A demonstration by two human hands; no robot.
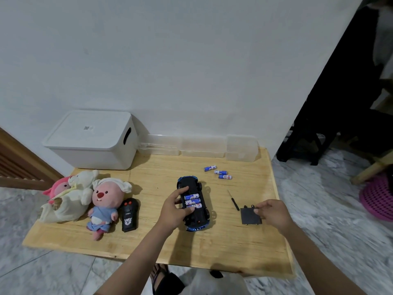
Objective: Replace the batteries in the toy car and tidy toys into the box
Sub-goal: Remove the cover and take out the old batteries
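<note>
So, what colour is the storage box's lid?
White, like the storage box itself; seen in the head view.

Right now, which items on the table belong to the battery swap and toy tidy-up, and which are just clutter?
In the job: toy car, battery cover, screwdriver, loose batteries, remote, plush toys, white box, left hand, right hand.

Lying about: clear containers along the wall, pink basket on the floor.
</note>
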